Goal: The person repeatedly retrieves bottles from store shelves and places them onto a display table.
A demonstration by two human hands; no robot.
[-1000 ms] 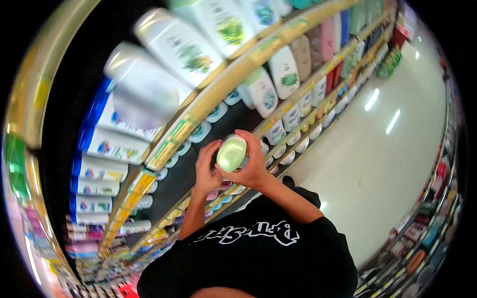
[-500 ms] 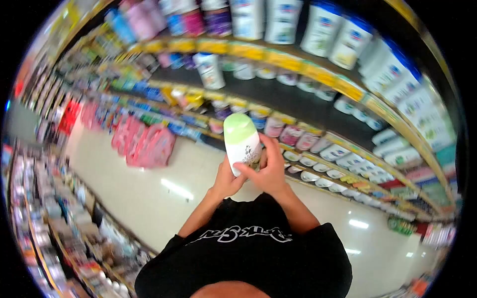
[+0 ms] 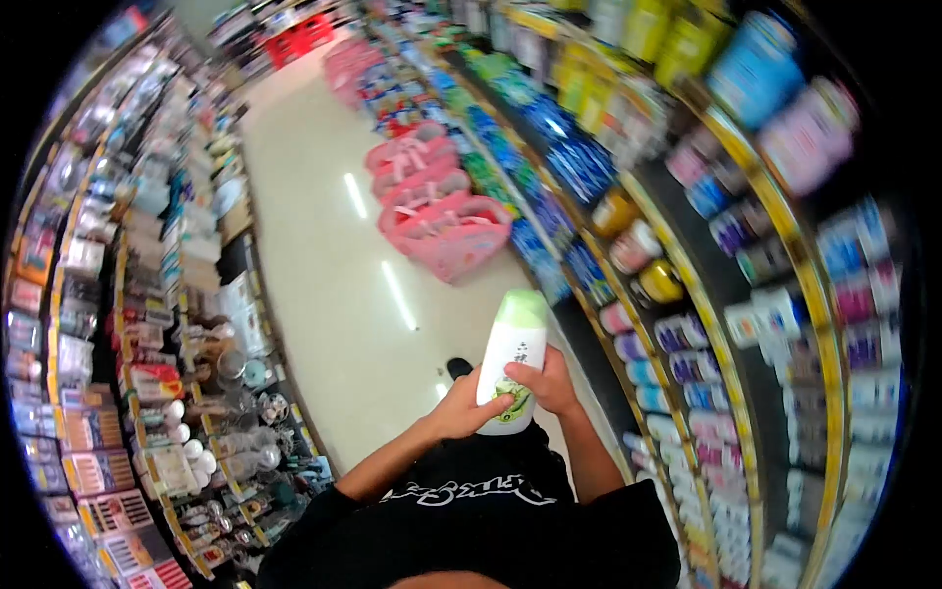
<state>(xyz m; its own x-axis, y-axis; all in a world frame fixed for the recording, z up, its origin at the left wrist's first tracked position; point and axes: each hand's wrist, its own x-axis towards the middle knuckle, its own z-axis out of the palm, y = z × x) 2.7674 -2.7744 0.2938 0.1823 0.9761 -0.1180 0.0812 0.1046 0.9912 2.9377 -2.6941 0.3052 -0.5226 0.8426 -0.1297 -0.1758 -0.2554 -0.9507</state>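
A white lotion-style bottle (image 3: 513,344) with a pale green cap is held upright in front of my body, its printed front with a green picture facing me. My left hand (image 3: 459,404) wraps its lower left side, thumb across the front. On the lower right side my right hand (image 3: 549,383) grips it, thumb pressed on the label. The fingers behind the bottle are hidden. Both hands are closed on this one bottle, above the pale floor.
Pink baskets (image 3: 446,231) stand on the floor (image 3: 324,245) ahead, beside the right-hand shelves (image 3: 711,324) of bottles and jars. Along the left run shelves (image 3: 137,344) of packaged goods and glassware. Red crates (image 3: 299,39) show at the aisle's far end.
My view has turned left, from facing the bottle shelves to looking down the aisle. The bottle has turned so its green picture shows; both hands still hold it.
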